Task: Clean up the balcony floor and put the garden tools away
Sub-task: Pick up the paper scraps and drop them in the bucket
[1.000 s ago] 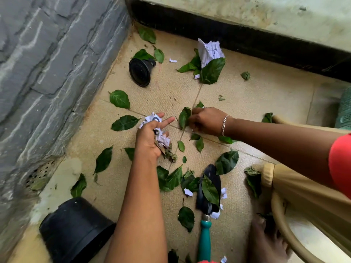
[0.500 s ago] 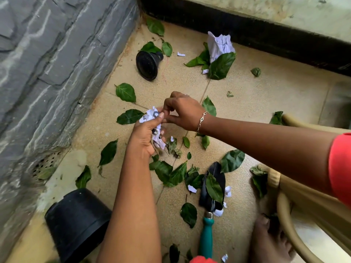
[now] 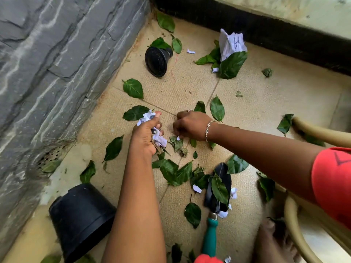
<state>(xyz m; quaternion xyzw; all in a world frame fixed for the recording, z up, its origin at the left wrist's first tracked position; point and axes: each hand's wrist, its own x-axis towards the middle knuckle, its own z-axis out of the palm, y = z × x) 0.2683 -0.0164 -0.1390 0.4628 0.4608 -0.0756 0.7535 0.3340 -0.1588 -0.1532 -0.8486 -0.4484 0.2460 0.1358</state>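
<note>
Paper wad stays clenched in left hand; right hand has dropped away, its grip pinching a white scrap.

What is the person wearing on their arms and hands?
Both arms are bare. The right hand has a thin silver chain bracelet at its wrist and what looks like a ring on one finger. A red short sleeve with a dark mark covers the right upper arm. The left hand wears nothing visible.
</note>
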